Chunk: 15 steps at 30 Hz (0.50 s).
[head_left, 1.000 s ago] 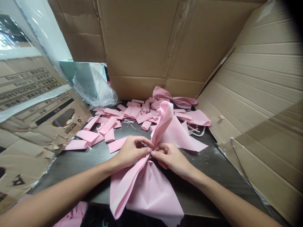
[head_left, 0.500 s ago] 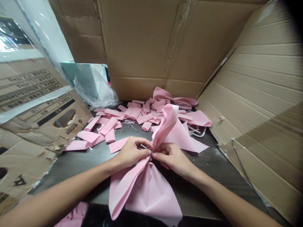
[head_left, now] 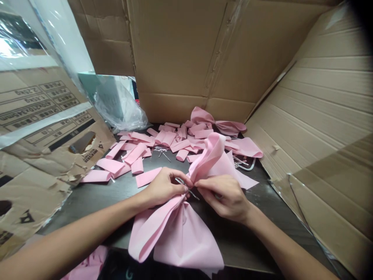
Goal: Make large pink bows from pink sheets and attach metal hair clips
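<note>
A large pink bow (head_left: 186, 233) of folded sheet material is gathered tight at its middle, one half hanging toward me and the other rising away. My left hand (head_left: 167, 186) pinches that gathered middle between thumb and fingers. A thin silvery tie (head_left: 193, 194) crosses there, its end sticking out to the right below my fingers. Close by on the right, my right hand (head_left: 224, 196) is closed in a pinch, its fingertips against the base of the upper half. Whatever it grips is too small to make out.
Many small folded pink strips (head_left: 135, 153) lie across the dark table (head_left: 239, 241), with loose silvery ties (head_left: 163, 151) among them. Another pink bow (head_left: 230, 126) lies at the back. Cardboard walls (head_left: 186, 50) stand behind and on both sides. Clear plastic (head_left: 125, 112) bulges at back left.
My right hand has moved slightly right and turned over, its knuckles now up. The silvery tie's end now shows between my hands. My left hand keeps its pinch on the bow.
</note>
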Each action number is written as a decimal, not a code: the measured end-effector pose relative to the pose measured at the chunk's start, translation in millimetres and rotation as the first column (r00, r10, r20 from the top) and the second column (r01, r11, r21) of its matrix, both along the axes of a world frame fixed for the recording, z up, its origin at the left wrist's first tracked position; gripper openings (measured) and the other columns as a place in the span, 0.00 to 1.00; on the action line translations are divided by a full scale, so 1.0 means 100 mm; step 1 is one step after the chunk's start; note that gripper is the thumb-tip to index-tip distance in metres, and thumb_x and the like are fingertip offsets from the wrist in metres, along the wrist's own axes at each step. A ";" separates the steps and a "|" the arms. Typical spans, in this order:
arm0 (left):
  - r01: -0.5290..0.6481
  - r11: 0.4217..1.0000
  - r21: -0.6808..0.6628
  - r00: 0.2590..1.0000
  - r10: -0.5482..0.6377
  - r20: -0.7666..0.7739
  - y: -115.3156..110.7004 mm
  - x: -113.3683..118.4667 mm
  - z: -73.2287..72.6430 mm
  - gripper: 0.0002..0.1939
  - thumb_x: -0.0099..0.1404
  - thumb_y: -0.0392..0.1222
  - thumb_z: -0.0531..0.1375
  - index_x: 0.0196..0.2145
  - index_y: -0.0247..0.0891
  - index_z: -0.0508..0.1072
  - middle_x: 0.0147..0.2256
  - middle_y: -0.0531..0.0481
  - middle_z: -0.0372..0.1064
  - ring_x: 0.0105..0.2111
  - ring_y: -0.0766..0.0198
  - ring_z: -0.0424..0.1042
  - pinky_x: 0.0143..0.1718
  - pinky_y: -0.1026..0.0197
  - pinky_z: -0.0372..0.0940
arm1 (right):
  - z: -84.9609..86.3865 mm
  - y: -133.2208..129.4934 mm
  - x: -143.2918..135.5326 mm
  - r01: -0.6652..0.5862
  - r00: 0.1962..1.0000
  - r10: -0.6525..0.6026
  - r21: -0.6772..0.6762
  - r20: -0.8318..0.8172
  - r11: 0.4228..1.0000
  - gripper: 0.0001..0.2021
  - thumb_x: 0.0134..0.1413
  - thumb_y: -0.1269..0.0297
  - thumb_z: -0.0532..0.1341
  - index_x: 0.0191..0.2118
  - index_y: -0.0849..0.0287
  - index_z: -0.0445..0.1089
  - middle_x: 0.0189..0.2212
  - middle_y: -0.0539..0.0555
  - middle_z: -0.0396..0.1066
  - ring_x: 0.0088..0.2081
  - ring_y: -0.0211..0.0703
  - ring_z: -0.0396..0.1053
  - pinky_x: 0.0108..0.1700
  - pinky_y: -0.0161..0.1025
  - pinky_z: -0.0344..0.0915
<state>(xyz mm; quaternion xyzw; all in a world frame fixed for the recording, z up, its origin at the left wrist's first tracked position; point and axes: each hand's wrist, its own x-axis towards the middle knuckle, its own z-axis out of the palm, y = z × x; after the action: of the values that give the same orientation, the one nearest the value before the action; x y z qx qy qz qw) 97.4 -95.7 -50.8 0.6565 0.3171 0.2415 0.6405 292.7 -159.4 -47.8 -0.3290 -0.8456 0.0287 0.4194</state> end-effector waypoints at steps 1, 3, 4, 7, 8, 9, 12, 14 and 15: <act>0.017 1.000 0.005 1.000 -0.017 0.001 0.00 0.00 0.00 0.07 0.53 0.34 0.63 0.32 0.31 0.76 0.25 0.47 0.74 0.25 0.62 0.74 0.28 0.63 0.68 | -0.01 0.01 0.01 -0.051 0.995 0.052 -0.014 0.080 0.999 0.11 0.59 0.75 0.55 0.45 0.64 0.71 0.26 0.54 0.75 0.24 0.38 0.69 0.28 0.35 0.62; 0.050 0.999 0.019 0.999 -0.050 0.010 0.00 0.01 0.00 0.07 0.52 0.33 0.63 0.32 0.31 0.75 0.25 0.48 0.74 0.25 0.64 0.73 0.27 0.65 0.67 | -0.03 0.03 0.02 -0.098 0.974 0.118 -0.110 0.194 0.989 0.15 0.61 0.74 0.53 0.51 0.62 0.69 0.28 0.54 0.76 0.25 0.39 0.70 0.28 0.35 0.62; 0.060 0.998 0.016 0.998 -0.060 0.017 0.00 0.01 0.00 0.08 0.52 0.32 0.62 0.32 0.31 0.75 0.25 0.49 0.73 0.24 0.65 0.73 0.27 0.66 0.66 | -0.04 0.04 0.03 -0.098 0.965 0.134 -0.164 0.225 0.982 0.16 0.61 0.73 0.52 0.52 0.61 0.68 0.29 0.54 0.76 0.26 0.40 0.70 0.28 0.36 0.62; 0.085 0.996 -0.018 0.996 -0.084 0.038 -0.01 0.02 0.01 0.09 0.50 0.29 0.61 0.32 0.32 0.74 0.25 0.52 0.72 0.24 0.66 0.72 0.26 0.66 0.66 | -0.06 0.04 0.05 -0.059 0.956 0.137 -0.285 0.261 0.957 0.17 0.63 0.69 0.52 0.56 0.59 0.67 0.32 0.55 0.77 0.27 0.40 0.70 0.29 0.36 0.62; 0.096 0.995 -0.028 0.995 -0.095 0.042 -0.01 0.02 0.02 0.10 0.49 0.28 0.60 0.32 0.32 0.74 0.25 0.52 0.72 0.24 0.66 0.72 0.26 0.66 0.66 | -0.07 0.05 0.06 -0.052 0.955 0.139 -0.313 0.263 0.948 0.17 0.63 0.68 0.53 0.56 0.58 0.66 0.33 0.56 0.77 0.28 0.40 0.70 0.29 0.36 0.63; 0.109 0.994 -0.029 0.993 -0.108 0.040 -0.02 0.01 0.02 0.11 0.48 0.27 0.59 0.32 0.32 0.73 0.26 0.53 0.71 0.23 0.67 0.71 0.26 0.66 0.66 | -0.08 0.05 0.07 -0.049 0.955 0.144 -0.343 0.258 0.938 0.18 0.63 0.68 0.53 0.57 0.57 0.66 0.35 0.56 0.77 0.29 0.40 0.71 0.30 0.36 0.63; 0.150 0.989 0.000 0.989 -0.150 0.009 -0.01 0.00 0.02 0.12 0.48 0.27 0.58 0.32 0.33 0.74 0.27 0.53 0.71 0.24 0.68 0.70 0.27 0.66 0.65 | -0.11 0.06 0.10 -0.072 0.964 0.178 -0.450 0.197 0.890 0.18 0.62 0.66 0.56 0.57 0.56 0.66 0.36 0.56 0.76 0.31 0.41 0.72 0.33 0.35 0.65; 0.172 0.985 0.027 0.985 -0.172 -0.019 -0.01 -0.01 0.03 0.11 0.48 0.27 0.58 0.32 0.33 0.74 0.26 0.54 0.71 0.24 0.68 0.69 0.28 0.67 0.64 | -0.13 0.07 0.11 -0.090 0.968 0.203 -0.548 0.149 0.832 0.20 0.62 0.66 0.57 0.59 0.55 0.65 0.36 0.55 0.77 0.33 0.41 0.73 0.36 0.35 0.67; 0.184 0.982 0.038 0.983 -0.183 -0.034 -0.01 -0.01 0.03 0.11 0.48 0.28 0.59 0.32 0.33 0.73 0.26 0.54 0.71 0.24 0.68 0.69 0.28 0.67 0.64 | -0.14 0.07 0.11 -0.095 0.968 0.214 -0.594 0.133 0.799 0.21 0.62 0.65 0.57 0.60 0.54 0.64 0.37 0.54 0.77 0.34 0.41 0.73 0.37 0.35 0.67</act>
<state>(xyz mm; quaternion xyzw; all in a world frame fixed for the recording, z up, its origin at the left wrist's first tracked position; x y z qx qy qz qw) 96.2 -96.5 -48.1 0.6996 0.2598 0.1778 0.6414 303.7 -152.1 -61.8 -0.3723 -0.8566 0.2886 0.2105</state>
